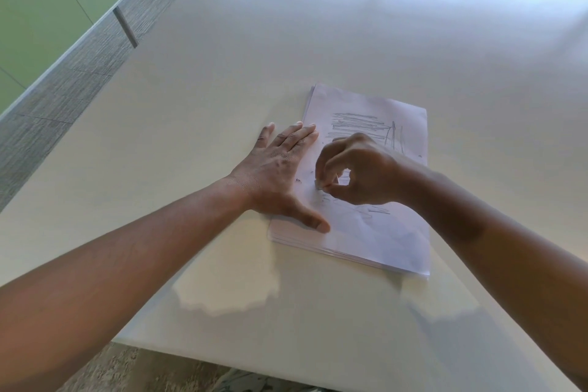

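Head view, one paper stack (pixel 377 234), left hand (pixel 276 170) spread on it, right hand (pixel 361 169) pinching one white piece (pixel 319 184)

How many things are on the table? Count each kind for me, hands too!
hands: 2, left hand pressing flat, right hand pinching
paper stack with pencil scribbles: 1
small white piece, maybe an eraser: 1
Total: 4

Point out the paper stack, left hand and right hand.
paper stack (pixel 375 232): head view, bare lower part of top sheet.
left hand (pixel 273 169): head view, back of hand.
right hand (pixel 362 169): head view, back of hand, pinching a small white piece (pixel 319 185).
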`<state>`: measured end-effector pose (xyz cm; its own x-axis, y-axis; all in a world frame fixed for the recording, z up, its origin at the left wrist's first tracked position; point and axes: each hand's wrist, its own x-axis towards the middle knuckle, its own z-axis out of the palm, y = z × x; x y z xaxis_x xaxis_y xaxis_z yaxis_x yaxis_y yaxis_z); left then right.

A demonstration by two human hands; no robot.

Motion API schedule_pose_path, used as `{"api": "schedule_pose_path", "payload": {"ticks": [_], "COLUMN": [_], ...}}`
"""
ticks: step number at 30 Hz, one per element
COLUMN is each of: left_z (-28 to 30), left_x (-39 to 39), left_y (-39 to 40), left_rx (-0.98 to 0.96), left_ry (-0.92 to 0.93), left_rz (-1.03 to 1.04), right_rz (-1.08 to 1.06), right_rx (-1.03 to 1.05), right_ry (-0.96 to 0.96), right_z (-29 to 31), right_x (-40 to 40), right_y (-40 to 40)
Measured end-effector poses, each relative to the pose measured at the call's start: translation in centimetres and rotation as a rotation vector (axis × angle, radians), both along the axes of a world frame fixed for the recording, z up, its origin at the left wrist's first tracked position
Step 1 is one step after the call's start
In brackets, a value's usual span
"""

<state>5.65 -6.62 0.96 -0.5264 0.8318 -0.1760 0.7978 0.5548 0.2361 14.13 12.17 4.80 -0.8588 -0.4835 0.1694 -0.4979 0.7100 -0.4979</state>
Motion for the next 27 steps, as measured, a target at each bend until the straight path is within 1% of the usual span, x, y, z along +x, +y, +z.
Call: {"api": "schedule_pose_path", "payload": {"ticks": [5, 12, 14, 17, 23, 27], "left_z": [-0.2, -0.2, -0.3, -0.4, -0.3, -0.2], "left_x": [0.0, -0.1, -0.1, -0.2, -0.1, 0.0], "left_y": [0.0, 0.0, 0.0, 0.1, 0.0, 0.0], "left_rx": [-0.009, 0.002, 0.013, 0.007, 0.009, 0.002], "left_ry": [0.008, 0.017, 0.019, 0.027, 0.004, 0.003], "left_rz": [-0.001, -0.009, -0.006, -0.009, 0.002, -0.007], "right_rz": [0.049, -0.056, -0.084, -0.079, -0.018, -0.036], "right_rx": [0.052, 0.001, -0.015, -0.026, -0.017, -0.031], "right_ry": [-0.074, 0.073, 0.086, 0.06, -0.085, -0.082], "right_z": [0.5, -0.1, -0.1, -0.1, -0.1, -0.1], "right_x": [1.2, -1.5, -2.1, -1.8, 0.9, 1.0], "right_y": [0.7, -0.2, -0.5, -0.3, -0.2, -0.3]}}
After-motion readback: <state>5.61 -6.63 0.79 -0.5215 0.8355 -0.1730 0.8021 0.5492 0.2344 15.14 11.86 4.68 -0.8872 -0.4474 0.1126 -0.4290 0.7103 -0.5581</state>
